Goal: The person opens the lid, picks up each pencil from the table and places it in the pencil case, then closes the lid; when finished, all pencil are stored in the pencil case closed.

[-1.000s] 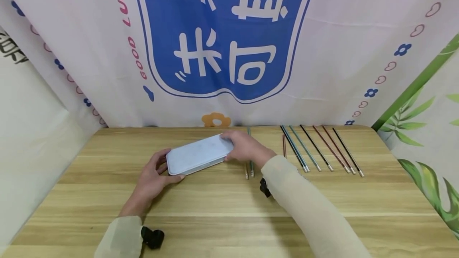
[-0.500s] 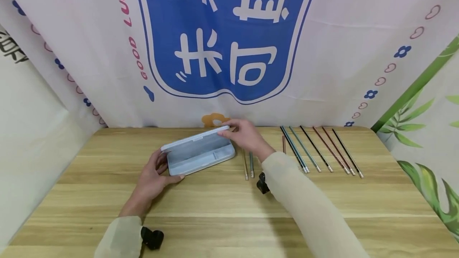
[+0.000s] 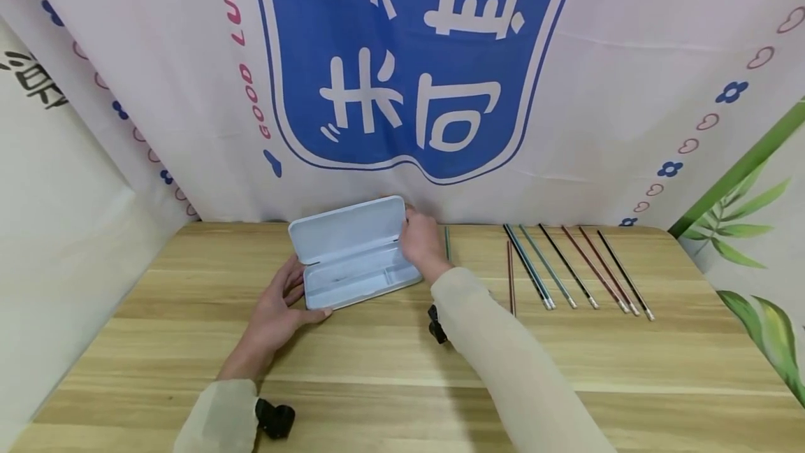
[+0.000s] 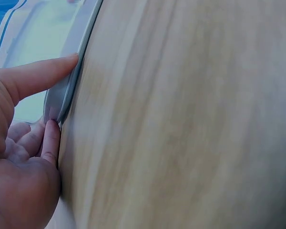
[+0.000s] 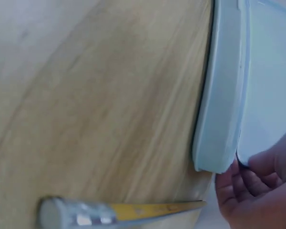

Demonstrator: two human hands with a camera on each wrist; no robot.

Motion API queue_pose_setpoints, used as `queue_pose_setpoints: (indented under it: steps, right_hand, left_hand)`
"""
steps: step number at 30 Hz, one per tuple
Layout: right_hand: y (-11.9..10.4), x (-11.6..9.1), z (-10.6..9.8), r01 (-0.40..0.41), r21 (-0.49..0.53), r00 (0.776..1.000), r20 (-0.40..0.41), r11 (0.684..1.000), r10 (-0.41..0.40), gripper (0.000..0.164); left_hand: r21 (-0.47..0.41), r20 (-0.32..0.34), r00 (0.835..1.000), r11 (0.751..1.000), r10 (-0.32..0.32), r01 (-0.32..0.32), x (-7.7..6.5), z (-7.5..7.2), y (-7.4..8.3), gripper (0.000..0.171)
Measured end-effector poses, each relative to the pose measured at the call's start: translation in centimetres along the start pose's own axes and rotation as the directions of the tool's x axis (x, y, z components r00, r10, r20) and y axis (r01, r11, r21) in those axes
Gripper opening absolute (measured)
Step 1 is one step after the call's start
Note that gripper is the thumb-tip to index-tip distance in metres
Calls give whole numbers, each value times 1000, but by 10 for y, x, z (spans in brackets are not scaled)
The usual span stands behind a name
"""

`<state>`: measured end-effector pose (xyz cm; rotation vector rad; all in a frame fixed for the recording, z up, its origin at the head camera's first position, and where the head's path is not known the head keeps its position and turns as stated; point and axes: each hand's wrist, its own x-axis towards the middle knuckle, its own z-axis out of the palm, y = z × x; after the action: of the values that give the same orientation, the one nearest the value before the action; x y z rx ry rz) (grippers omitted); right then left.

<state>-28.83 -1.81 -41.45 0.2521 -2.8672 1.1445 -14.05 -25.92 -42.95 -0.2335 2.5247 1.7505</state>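
A pale blue pencil case (image 3: 349, 229) stands open at the back of the table, its lid raised and tilted back. No pencils show in its tray, which has a small divided section at the right. My left hand (image 3: 277, 310) holds the case's left end, thumb on the front edge and fingers at the side, as the left wrist view also shows. At the lid's right edge, my right hand (image 3: 423, 238) pinches the rim; in the right wrist view the thumb lies inside and the fingers are partly hidden behind the lid. A yellow pencil (image 5: 152, 211) lies beside the case.
Several pencils (image 3: 569, 268) with white-tipped ends lie in a row on the wooden table (image 3: 352, 383) at the right. A teal pencil (image 3: 448, 240) is partly hidden behind my right hand. A printed cloth (image 3: 566, 117) hangs along the table's back edge.
The pencil case's lid has swung up and back from closed to open, with my right hand on it. My left hand keeps its place at the left end. The head view has shifted slightly.
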Motion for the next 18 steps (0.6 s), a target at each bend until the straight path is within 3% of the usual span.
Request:
queue_pose_setpoints:
  steps: [2, 4, 8, 10, 13, 18]
  right_hand:
    - [0, 0, 0, -7, -30, 999, 51, 1000, 8, 46]
    - [-7, -6, -8, 0, -25, 997, 71, 1000, 2, 47]
    - [-5, -14, -18, 61, 66, 998, -29, 996, -59, 42]
    - [-6, -19, -33, 80, 135, 994, -84, 988, -69, 43]
    - [-8, -30, -63, 65, 230, 994, -100, 971, -43, 44]
    - [0, -59, -107, 28, 220, 998, -56, 975, -16, 38]
  left_hand:
    - [-1, 0, 1000, 1000, 5, -5, 0, 0, 0, 122]
    - [-2, 0, 1000, 1000, 7, -7, 0, 0, -1, 122]
    - [-8, 3, 1000, 1000, -1, 1, 0, -1, -1, 122]
    - [-12, 6, 1000, 1000, -1, 1, 0, -1, -1, 122]
    - [-13, 14, 1000, 1000, 5, -5, 0, 0, -1, 121]
    - [4, 16, 1000, 1000, -8, 8, 1, 0, -2, 123]
